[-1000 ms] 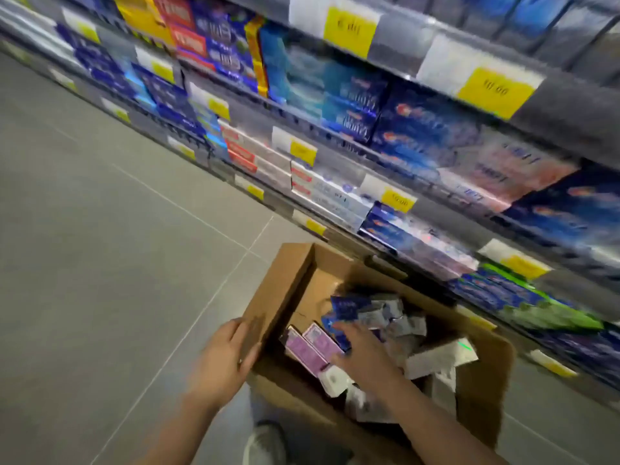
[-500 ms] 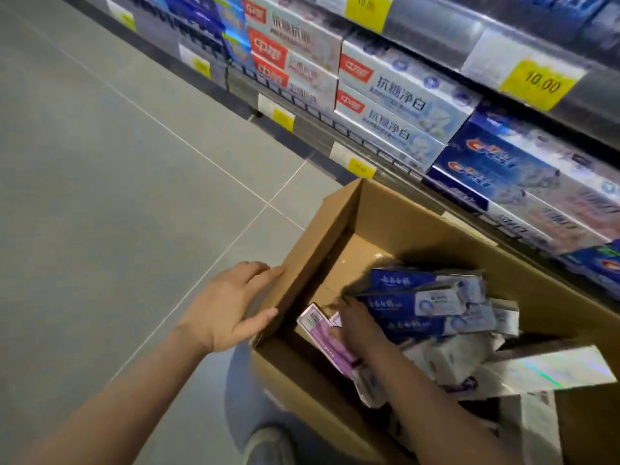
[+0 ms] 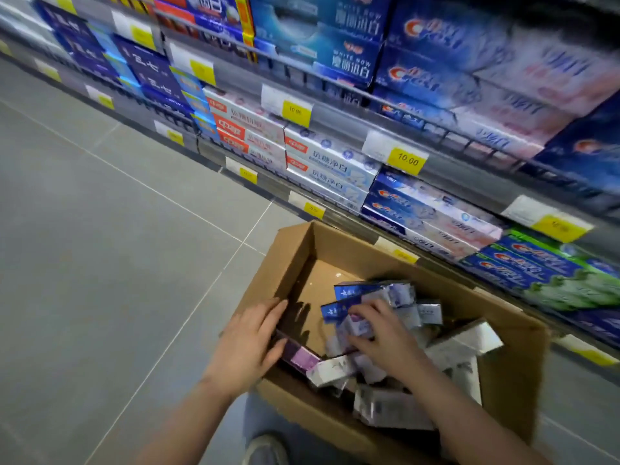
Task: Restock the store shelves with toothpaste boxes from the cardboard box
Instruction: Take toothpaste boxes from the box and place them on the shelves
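Note:
An open cardboard box [image 3: 295, 250] stands on the floor in front of the shelves [image 3: 339, 115]. Inside it lie several loose toothpaste boxes, among them blue ones [image 3: 355, 290], white ones [image 3: 332, 369] and a purple one [image 3: 298, 355] by the left wall. My left hand [image 3: 248, 340] lies over the box's left wall, its fingers straight and reaching inside beside the purple box. My right hand [image 3: 385, 333] is inside the box, fingers and thumb curled round a pale lilac toothpaste box [image 3: 357, 327] in the pile.
The shelves hold rows of white toothpaste boxes [image 3: 328, 166] and blue ones [image 3: 419, 209], with yellow price tags [image 3: 407, 160] on the rails. Grey floor tiles [image 3: 117, 246] spread to the left. My shoe [image 3: 265, 448] shows below the box.
My left hand slid from the outside of the left wall over its rim. My right hand left the purple box and moved onto a pale lilac box. The view tilted up toward the shelves.

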The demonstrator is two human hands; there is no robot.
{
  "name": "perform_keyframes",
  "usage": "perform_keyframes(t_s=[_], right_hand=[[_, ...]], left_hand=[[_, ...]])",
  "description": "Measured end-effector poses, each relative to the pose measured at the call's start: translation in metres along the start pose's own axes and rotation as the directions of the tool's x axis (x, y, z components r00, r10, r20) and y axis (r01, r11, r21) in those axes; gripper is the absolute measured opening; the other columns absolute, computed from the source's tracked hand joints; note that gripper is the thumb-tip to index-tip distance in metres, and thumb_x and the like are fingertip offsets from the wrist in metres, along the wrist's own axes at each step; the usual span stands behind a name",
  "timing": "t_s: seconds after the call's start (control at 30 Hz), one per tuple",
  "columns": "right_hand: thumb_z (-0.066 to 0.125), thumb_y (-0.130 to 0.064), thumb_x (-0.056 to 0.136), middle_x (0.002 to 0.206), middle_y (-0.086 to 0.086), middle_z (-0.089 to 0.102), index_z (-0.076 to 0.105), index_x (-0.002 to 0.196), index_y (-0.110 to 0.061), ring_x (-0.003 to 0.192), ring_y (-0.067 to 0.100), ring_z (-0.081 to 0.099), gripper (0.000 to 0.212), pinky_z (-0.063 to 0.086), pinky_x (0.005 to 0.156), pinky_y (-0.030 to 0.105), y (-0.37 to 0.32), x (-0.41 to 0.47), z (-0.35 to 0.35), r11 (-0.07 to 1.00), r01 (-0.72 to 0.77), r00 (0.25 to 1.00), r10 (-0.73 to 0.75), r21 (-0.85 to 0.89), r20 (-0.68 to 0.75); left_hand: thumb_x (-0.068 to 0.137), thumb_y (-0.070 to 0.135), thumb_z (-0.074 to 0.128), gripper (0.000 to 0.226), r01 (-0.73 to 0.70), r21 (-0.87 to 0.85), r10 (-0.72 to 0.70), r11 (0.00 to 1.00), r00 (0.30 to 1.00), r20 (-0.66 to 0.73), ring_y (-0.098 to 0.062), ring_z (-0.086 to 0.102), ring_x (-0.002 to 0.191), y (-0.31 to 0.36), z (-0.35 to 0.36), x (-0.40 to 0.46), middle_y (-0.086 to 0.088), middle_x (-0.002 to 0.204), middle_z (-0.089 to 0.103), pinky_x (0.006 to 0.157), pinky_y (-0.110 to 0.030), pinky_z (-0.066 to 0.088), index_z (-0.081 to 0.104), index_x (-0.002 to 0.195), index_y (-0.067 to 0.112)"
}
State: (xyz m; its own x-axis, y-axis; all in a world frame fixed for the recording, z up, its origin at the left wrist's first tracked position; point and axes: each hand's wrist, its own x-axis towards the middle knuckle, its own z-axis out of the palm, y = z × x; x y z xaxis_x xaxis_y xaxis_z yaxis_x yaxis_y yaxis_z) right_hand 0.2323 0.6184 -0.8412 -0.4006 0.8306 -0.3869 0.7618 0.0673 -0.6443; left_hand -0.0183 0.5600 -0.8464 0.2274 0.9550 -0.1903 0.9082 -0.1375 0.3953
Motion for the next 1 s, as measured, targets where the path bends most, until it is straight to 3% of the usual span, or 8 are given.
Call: perform_keyframes(t_s=[0.1,0.2,0.4,0.5,0.63,0.7,0.8,1.0], right_hand=[[0.074,-0.026,0.074,0.103,-0.010,0.045,0.054,0.106,-0.021,0.098,0.008,0.051,0.039,0.040,0.079,0.015,0.012,-0.047,-0.046,0.984,-0.146,0.981,0.157,0.103,-0.113],[0.075,-0.021,0.074,0.096,-0.008,0.052,0.052,0.100,-0.021,0.090,0.011,0.055,0.034,0.039,0.068,0.015,0.042,-0.091,-0.071,0.917,-0.300,0.886,0.370,0.262,-0.279],[0.065,-0.017,0.083,0.095,0.008,0.056,0.050,0.099,-0.015,0.091,0.026,0.054,0.023,0.037,0.073,0.033,0.098,-0.118,-0.059,0.759,-0.390,0.658,0.626,0.520,-0.420],[0.065,-0.026,0.082,0.101,0.002,0.057,0.051,0.104,-0.020,0.094,0.021,0.057,0.027,0.045,0.080,0.035,0.105,-0.108,-0.033,0.705,-0.428,0.689,0.659,0.565,-0.301],[0.066,-0.028,0.081,0.106,-0.005,0.058,0.052,0.101,-0.029,0.093,0.006,0.057,0.024,0.046,0.074,0.021,0.091,-0.094,-0.016,0.655,-0.384,0.749,0.633,0.651,-0.195],[0.066,-0.026,0.081,0.105,-0.004,0.060,0.055,0.098,-0.028,0.095,0.010,0.060,0.021,0.049,0.073,0.021,0.080,-0.087,-0.019,0.667,-0.360,0.795,0.585,0.652,-0.158],[0.067,-0.024,0.080,0.100,-0.003,0.065,0.057,0.101,-0.024,0.090,0.013,0.064,0.023,0.055,0.073,0.028,0.061,-0.073,-0.031,0.673,-0.338,0.832,0.541,0.658,-0.126],[0.052,-0.022,0.090,0.103,-0.004,0.066,0.058,0.106,-0.027,0.094,0.011,0.065,0.017,0.053,0.072,0.018,0.002,-0.028,-0.039,0.574,-0.240,0.923,0.384,0.783,0.002]], left_hand=[[0.081,0.035,0.056,0.055,-0.021,-0.047,0.025,0.999,0.996,0.084,-0.020,0.055,0.113,0.037,0.002,0.008,-0.003,0.126,0.053,0.093,-0.029,0.046,0.042,0.132,0.019],[0.088,0.032,0.054,0.060,0.052,-0.079,-0.028,0.996,0.961,0.276,-0.016,0.043,0.124,0.056,0.022,0.020,0.003,0.139,0.038,0.103,-0.027,0.036,0.028,0.141,0.025],[0.087,0.035,0.056,0.075,0.034,0.069,-0.066,0.997,0.845,0.531,-0.021,0.028,0.135,0.038,0.085,0.059,-0.001,0.150,0.025,0.110,-0.034,0.030,0.010,0.146,0.031],[0.085,0.040,0.058,0.078,0.001,0.012,-0.007,1.000,0.859,0.511,-0.022,0.027,0.135,0.045,0.101,0.073,-0.002,0.150,0.024,0.109,-0.035,0.028,0.011,0.147,0.028],[0.068,0.051,0.071,0.100,-0.207,-0.022,0.207,0.978,0.958,0.198,-0.025,0.030,0.132,0.062,0.095,0.081,-0.010,0.143,0.035,0.107,-0.048,0.034,0.018,0.146,0.018],[0.060,0.049,0.075,0.102,-0.381,0.078,0.374,0.921,0.923,0.090,-0.023,0.032,0.129,0.075,0.081,0.090,-0.010,0.137,0.044,0.103,-0.056,0.037,0.028,0.142,0.012],[0.059,0.041,0.073,0.086,-0.513,0.176,0.508,0.840,0.858,0.074,-0.022,0.051,0.115,0.080,0.055,0.100,-0.008,0.122,0.056,0.103,-0.050,0.038,0.041,0.134,0.011],[0.077,0.044,0.043,0.059,-0.311,0.179,0.317,0.933,0.948,-0.005,-0.025,0.056,0.100,0.023,-0.015,0.069,-0.008,0.110,0.056,0.084,-0.037,0.051,0.038,0.129,0.016]])
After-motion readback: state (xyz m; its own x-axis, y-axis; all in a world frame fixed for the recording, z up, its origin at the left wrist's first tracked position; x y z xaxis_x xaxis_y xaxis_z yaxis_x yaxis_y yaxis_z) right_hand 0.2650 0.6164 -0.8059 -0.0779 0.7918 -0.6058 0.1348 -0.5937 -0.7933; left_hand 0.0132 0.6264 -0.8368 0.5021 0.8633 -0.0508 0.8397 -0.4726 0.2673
